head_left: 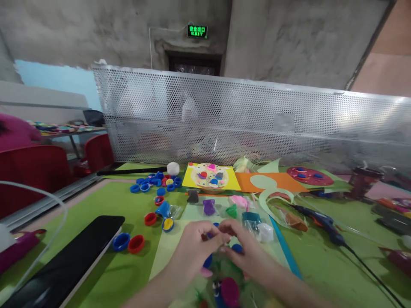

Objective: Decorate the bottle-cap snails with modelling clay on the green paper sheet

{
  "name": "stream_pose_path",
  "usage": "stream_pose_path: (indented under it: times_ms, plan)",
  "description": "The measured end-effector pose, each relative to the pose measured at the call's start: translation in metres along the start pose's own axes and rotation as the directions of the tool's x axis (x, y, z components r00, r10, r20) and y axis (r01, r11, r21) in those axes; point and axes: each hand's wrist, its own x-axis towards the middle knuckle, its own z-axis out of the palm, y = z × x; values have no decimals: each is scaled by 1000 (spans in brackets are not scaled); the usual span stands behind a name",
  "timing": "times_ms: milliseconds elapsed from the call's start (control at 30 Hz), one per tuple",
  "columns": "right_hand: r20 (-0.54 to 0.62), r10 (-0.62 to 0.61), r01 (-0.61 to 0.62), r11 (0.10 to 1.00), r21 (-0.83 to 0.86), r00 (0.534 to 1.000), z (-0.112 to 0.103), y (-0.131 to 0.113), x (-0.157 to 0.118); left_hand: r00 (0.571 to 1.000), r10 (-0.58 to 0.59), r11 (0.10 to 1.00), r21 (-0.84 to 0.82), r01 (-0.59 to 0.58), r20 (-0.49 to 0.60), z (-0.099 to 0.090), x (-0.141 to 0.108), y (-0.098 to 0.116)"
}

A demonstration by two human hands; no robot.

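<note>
My left hand (pixel 201 240) and my right hand (pixel 241 244) meet over the pale green paper (pixel 170 239), fingertips pinched close together. Whatever lies between the fingers is too small and blurred to name. Around and under the hands are blue round pieces; one blue piece (pixel 236 248) shows by the right fingers. Below them lies a magenta disc (pixel 230 291) beside a dark blue piece with white spots (pixel 218 291). Just beyond the fingers sit small lumps that look like modelling clay: purple (pixel 209 207), green (pixel 231 210), pink (pixel 239 200) and white (pixel 266 232).
Several blue bottle caps (pixel 157 182) and a red cap (pixel 136 244) lie left, near a black phone-like slab (pixel 73 252). A corded glue gun (pixel 321 220) lies right. Behind are a decorated yellow card (pixel 236 183), a dark cup (pixel 364 179) and a perforated metal screen (pixel 244 115).
</note>
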Motion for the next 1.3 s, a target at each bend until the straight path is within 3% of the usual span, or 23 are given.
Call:
stream_pose_path:
  times_ms: [67, 267, 433, 600, 800, 933, 1033, 1167, 1300]
  plan:
    - [33, 28, -29, 999, 25, 999, -3, 0, -1, 997, -45, 999, 12, 44, 70, 2, -4, 3]
    - [25, -15, 13, 998, 67, 1000, -15, -4, 3, 984, 97, 972, 198, -126, 147, -1, -12, 10]
    - [108, 62, -70, 995, 73, 992, -23, -9, -1, 932, 294, 822, 441, -361, 213, 0, -13, 8]
    - [83, 106, -109, 994, 30, 991, -26, -12, -4, 885, 368, 754, 466, -463, 285, 1, -18, 11]
    - [-3, 121, -118, 957, -265, 993, -22, -16, -3, 865, 394, 803, 341, -488, 311, 0, -19, 14]
    - [15, 121, -113, 961, -254, 993, -29, -18, -3, 884, 439, 832, 299, -467, 160, -5, -22, 5]
    - [16, 44, -39, 966, -256, 999, -34, -18, -4, 907, 416, 871, 256, -418, 65, -8, -25, -2]
    - [12, -20, 23, 957, -291, 1000, -31, -17, -6, 897, 426, 841, 313, -441, 118, -4, -28, -3]
    - [29, -72, 77, 935, -347, 997, -25, -14, -6, 916, 347, 856, 331, -396, 200, 1, -31, 1]
